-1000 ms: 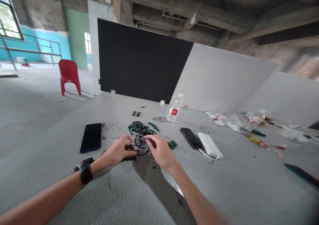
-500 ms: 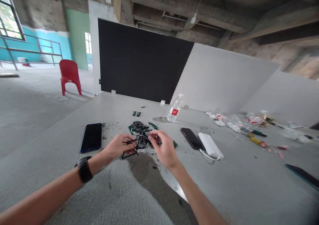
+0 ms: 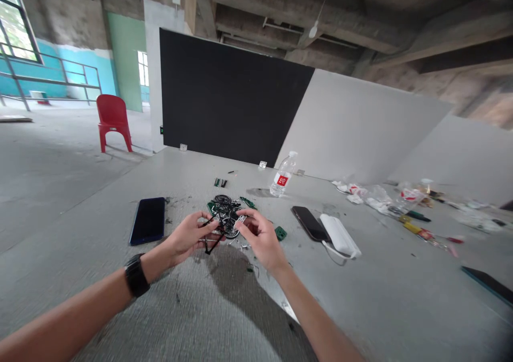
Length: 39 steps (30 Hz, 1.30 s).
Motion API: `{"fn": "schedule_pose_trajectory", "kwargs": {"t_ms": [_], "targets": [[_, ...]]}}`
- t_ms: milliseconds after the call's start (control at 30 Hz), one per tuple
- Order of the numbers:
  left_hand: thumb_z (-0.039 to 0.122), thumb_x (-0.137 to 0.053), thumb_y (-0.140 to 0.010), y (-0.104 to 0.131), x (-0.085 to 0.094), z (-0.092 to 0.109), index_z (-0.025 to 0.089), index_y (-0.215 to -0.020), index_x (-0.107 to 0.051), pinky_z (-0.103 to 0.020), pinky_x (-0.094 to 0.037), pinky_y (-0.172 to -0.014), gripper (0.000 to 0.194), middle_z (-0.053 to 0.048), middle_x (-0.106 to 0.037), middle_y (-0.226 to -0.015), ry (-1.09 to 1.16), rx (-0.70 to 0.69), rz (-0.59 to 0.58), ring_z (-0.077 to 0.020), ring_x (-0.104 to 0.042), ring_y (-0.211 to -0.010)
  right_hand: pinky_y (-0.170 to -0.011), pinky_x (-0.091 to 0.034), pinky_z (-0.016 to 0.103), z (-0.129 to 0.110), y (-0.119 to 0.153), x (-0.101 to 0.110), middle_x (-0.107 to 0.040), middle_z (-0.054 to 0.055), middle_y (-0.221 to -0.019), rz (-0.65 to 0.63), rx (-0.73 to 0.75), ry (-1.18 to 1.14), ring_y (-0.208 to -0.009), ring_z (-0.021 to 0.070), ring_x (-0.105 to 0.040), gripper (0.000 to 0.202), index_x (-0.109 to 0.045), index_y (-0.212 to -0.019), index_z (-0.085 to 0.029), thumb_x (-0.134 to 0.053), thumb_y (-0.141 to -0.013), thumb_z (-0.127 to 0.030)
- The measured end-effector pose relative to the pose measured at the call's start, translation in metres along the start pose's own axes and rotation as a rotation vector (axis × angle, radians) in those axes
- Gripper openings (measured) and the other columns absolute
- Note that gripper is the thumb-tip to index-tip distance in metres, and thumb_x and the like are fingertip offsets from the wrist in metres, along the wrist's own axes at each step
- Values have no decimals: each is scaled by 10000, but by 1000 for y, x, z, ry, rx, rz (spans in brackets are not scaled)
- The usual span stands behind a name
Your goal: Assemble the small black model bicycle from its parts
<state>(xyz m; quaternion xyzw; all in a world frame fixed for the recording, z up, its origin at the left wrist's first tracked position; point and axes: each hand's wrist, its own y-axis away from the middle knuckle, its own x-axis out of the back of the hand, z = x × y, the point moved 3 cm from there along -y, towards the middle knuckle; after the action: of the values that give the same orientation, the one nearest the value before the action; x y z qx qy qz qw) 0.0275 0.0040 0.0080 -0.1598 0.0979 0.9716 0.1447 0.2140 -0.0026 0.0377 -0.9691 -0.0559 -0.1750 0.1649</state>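
My left hand (image 3: 198, 233) is closed on a thin black miniature bicycle frame (image 3: 208, 243), which tilts down toward the table. Thumb and fingertips of my right hand (image 3: 258, 233) pinch a small pale round part with holes (image 3: 240, 222), close to the frame. A small spoked wheel (image 3: 231, 229) shows between the hands; whether it touches the frame I cannot tell. Behind them lies another black wheel (image 3: 223, 199) among dark and green pieces. Right of my right hand rests a small green part (image 3: 281, 233). Tiny silvery bits (image 3: 244, 247) are scattered below the fingers.
A dark phone (image 3: 148, 221) lies to the left. On the right are another phone (image 3: 309, 223) and a white power bank (image 3: 339, 235) with a cable. A water bottle (image 3: 284, 175) stands behind. Wrappers and crumpled plastic (image 3: 377, 197) litter the far right, below a black-and-white partition (image 3: 236, 97).
My right hand's fingers now show a pale round part in their pinch. The black frame has turned slightly in my left hand, and the green part at the right is more exposed.
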Motion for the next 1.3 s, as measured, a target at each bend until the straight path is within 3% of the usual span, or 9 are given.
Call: {"fn": "schedule_pose_trajectory", "kwargs": {"t_ms": [167, 400, 567, 700, 900, 1067, 1300], "targets": [[416, -853, -676, 3, -5, 3, 181, -894, -525, -340, -587, -744, 459, -51, -734, -826, 71, -20, -10, -226, -738, -804, -558, -345, 262, 7, -2, 0, -600, -11, -693, 6, -58, -68, -600, 128, -467, 334, -630, -980, -199, -708, -809, -475], [376, -844, -704, 3, -5, 3, 182, -910, -525, -302, -569, -717, 427, -47, -733, -824, 114, -31, -40, -205, -731, -802, -533, -316, 250, 6, 0, 0, -503, -48, -638, 38, 11, 60, -567, 109, -385, 300, -616, -852, -203, -737, -786, -469], [342, -819, -743, 2, -4, 3, 152, -982, -586, -311, -558, -754, 384, -80, -734, -910, 105, -55, -51, -203, -718, -847, -558, -360, 263, -7, 2, -2, -673, 10, -788, -58, 58, 181, -610, 126, -478, 206, -685, -918, -215, -660, -864, -413], [300, -804, -761, 2, -4, 3, 129, -1067, -642, -298, -540, -784, 386, -89, -720, -980, 73, -50, -74, -185, -688, -886, -579, -392, 275, -12, 3, -4, -706, 12, -807, -93, 69, 249, -629, 138, -530, 165, -706, -914, -225, -633, -887, -370], [269, -804, -755, 1, -4, 4, 122, -993, -695, -277, -509, -801, 300, -60, -712, -928, 61, -154, -74, -132, -646, -801, -670, -479, 294, -5, 4, -7, -729, 32, -835, -116, 15, 77, -772, 181, -664, 187, -647, -943, -212, -613, -907, -392], [255, -803, -748, 0, -5, 6, 129, -972, -684, -288, -515, -764, 283, -60, -722, -880, -2, -209, -90, -164, -666, -816, -725, -499, 295, -2, 3, -7, -731, 36, -833, -91, -4, -52, -796, 177, -681, 208, -628, -986, -209, -633, -898, -397], [218, -843, -685, 0, -2, 11, 158, -888, -638, -266, -512, -764, 295, -22, -732, -834, -27, -336, -4, -150, -682, -796, -513, -397, 245, -4, 2, -4, -720, 29, -765, -145, -118, -158, -610, 131, -585, 237, -594, -988, -221, -606, -910, -444]]}}
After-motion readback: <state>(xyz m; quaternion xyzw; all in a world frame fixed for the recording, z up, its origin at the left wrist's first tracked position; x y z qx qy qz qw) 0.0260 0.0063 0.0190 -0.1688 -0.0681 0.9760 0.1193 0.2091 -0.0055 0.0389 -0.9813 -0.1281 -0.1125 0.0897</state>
